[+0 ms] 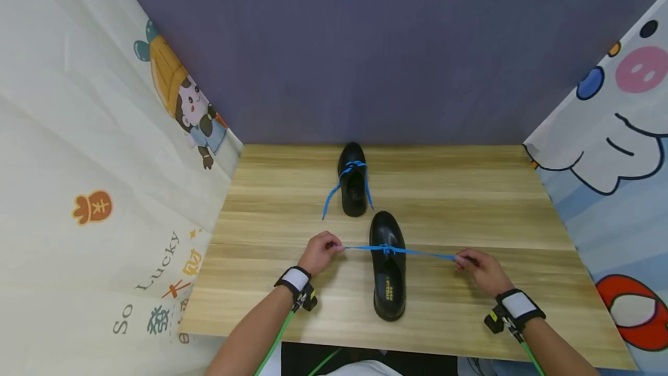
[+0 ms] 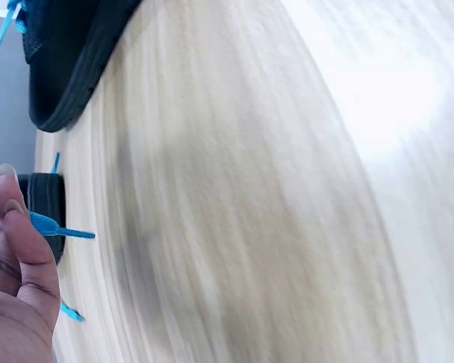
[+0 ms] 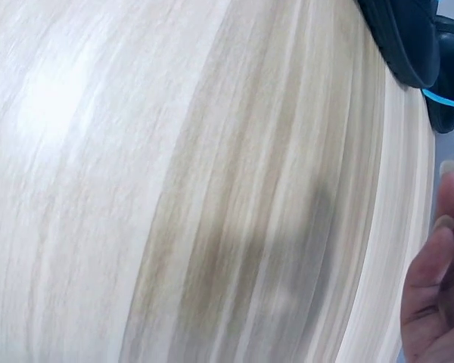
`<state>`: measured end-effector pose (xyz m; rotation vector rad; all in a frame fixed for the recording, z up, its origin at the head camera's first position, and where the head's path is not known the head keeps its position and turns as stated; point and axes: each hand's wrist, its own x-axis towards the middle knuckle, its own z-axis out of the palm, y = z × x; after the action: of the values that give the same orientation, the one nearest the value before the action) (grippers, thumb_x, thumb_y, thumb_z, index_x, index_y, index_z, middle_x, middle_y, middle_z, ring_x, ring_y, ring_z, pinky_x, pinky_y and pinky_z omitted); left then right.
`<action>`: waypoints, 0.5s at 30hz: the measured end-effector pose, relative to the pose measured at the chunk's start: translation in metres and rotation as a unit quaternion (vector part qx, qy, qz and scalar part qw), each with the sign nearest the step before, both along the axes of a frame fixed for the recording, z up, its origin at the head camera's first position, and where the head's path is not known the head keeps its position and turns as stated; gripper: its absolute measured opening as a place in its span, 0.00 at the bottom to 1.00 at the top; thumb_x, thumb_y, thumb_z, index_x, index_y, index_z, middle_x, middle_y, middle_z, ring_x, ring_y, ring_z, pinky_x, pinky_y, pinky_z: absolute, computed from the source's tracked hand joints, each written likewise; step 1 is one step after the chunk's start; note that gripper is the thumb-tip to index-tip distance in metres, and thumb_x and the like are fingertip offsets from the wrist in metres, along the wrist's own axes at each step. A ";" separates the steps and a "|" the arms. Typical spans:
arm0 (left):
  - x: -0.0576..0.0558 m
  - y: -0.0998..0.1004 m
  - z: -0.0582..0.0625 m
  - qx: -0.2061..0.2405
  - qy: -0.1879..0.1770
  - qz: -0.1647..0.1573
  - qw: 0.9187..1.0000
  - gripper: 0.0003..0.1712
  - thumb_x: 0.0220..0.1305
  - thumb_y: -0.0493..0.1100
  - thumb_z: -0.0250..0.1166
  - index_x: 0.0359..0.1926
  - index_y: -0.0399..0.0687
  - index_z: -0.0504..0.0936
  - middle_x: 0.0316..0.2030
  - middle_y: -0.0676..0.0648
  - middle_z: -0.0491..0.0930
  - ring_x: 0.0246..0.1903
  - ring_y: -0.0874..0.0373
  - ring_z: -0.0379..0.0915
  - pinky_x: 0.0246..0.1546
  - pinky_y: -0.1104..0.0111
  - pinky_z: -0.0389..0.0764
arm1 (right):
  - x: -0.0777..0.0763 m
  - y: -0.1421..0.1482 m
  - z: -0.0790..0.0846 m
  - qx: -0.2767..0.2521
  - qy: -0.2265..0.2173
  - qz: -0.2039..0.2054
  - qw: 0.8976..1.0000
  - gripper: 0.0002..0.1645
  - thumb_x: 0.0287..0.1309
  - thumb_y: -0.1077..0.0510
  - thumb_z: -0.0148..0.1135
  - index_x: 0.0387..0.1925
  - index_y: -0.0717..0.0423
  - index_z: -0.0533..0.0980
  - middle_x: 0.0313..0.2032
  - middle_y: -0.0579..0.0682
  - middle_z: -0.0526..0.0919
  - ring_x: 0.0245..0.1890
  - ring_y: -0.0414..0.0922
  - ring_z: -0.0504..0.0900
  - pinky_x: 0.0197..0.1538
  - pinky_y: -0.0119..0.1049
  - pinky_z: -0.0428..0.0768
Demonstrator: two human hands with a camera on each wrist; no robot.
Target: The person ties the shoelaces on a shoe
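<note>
A glossy black lace-up shoe stands near the front edge of a wood-grained table, between left hand and right hand, each pinching an end of its taut, flat blue lace; a grey-purple panel lines the back.

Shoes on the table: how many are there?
2. The near shoe sits between the left hand and right hand; the far shoe is beyond it, slightly left. No others show.
</note>
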<state>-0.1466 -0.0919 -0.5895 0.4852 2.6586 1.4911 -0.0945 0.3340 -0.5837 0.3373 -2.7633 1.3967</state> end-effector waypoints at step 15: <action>-0.001 -0.013 -0.003 0.006 0.024 0.014 1.000 0.04 0.61 0.31 0.70 0.30 0.41 0.83 0.29 0.49 0.79 0.29 0.61 0.71 0.32 0.71 0.73 | 0.006 0.018 0.000 0.048 -0.002 -0.044 0.998 0.08 0.66 0.69 0.61 0.32 0.62 0.84 0.26 0.47 0.84 0.28 0.35 0.81 0.35 0.25 0.77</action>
<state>-0.1473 -0.1054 -0.5922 0.4925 2.7050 1.5217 -0.0888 0.3524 -0.5840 0.2128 -2.8160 1.2511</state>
